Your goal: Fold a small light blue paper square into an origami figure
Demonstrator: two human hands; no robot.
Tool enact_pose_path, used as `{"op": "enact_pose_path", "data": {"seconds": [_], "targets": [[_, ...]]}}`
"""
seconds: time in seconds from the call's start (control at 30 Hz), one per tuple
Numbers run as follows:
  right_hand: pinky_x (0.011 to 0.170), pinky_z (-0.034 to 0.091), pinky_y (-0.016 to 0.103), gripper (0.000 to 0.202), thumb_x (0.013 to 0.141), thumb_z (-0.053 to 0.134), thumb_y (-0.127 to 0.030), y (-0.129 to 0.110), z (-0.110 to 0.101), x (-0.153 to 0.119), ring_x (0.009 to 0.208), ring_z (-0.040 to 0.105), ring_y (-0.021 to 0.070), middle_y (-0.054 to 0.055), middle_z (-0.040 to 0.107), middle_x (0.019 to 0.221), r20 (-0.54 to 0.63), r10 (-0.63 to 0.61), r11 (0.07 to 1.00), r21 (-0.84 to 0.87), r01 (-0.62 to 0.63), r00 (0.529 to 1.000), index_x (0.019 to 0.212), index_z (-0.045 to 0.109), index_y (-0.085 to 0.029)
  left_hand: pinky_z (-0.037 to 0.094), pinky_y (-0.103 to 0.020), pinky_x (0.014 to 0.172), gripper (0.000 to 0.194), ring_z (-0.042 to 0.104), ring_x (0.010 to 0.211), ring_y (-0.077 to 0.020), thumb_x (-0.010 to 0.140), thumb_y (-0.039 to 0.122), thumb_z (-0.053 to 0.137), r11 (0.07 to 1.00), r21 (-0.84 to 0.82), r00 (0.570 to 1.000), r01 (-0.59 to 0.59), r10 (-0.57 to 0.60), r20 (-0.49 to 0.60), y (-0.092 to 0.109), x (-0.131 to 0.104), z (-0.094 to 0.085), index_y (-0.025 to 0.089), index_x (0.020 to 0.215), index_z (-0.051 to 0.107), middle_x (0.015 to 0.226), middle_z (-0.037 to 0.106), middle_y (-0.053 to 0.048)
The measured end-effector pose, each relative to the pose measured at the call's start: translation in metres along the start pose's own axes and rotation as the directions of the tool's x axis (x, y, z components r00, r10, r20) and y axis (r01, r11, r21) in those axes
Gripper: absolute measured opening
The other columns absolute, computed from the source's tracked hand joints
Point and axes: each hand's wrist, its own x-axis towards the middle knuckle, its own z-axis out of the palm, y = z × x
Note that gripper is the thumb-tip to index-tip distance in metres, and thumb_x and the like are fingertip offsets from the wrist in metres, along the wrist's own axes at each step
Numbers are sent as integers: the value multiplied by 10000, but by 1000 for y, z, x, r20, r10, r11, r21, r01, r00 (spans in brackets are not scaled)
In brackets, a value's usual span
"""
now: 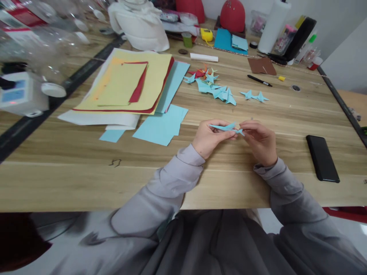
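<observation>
Above the table's front part, my left hand point(210, 136) is closed, thumb and fingers pinching a folded light-blue origami crane point(228, 127). Its long pointed end lies over my left fingers, and a small forked part sticks out toward the right. My right hand point(261, 142) is closed too, its fingertips at that right end of the folded paper. The exact pinch of the right fingers is partly hidden. Farther back lies a cluster of finished blue paper cranes point(216, 91), with red and orange ones point(202, 72) behind. Two more blue cranes point(254, 96) sit to the right.
To the left are stacked yellow and red sheets point(156, 84) and blue paper point(163, 124). A black phone point(322, 158) lies at right. Behind are a pen point(259, 80), a yellow tape measure point(207, 35) and a white roll point(274, 26). Plastic bottles point(43, 42) crowd the far left.
</observation>
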Motion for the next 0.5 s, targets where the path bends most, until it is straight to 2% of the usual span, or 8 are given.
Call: {"op": "enact_pose_path", "data": {"seconds": [0.1, 0.2, 0.37, 0.5], "targets": [[744, 524, 337, 54, 809, 678, -225, -1, 0, -1, 840, 653, 179, 33, 719, 860, 24, -82, 988, -128, 85, 996, 831, 720, -250, 596, -351, 692, 371, 690, 614, -170, 447, 278, 889, 999, 40, 1000, -3, 2, 16, 0, 0, 0, 120, 707, 675, 681, 726, -42], [719, 512, 323, 75, 827, 652, -205, 0, 0, -2, 770, 646, 162, 22, 719, 804, 30, -123, 977, -174, 127, 992, 822, 717, -243, 591, -343, 687, 349, 682, 599, -164, 456, 266, 884, 996, 88, 999, -32, 30, 23, 1, -1, 0, 123, 704, 686, 648, 716, -35], [705, 506, 321, 90, 832, 652, -277, -1, 0, -2, 744, 641, 162, 20, 714, 773, 42, -81, 985, -151, 86, 996, 785, 715, -232, 570, -316, 668, 267, 672, 613, -157, 503, 260, 853, 968, 216, 992, -126, 127, 11, 4, -2, 0, 127, 672, 694, 667, 717, -40], [710, 505, 335, 113, 827, 659, -322, -3, 0, -2, 741, 636, 168, 25, 709, 771, 51, -28, 991, -126, 34, 998, 780, 719, -239, 552, -292, 644, 214, 662, 616, -149, 517, 231, 833, 956, 250, 987, -157, 161, 3, 5, -2, 0, 136, 655, 699, 676, 716, -37]]}}
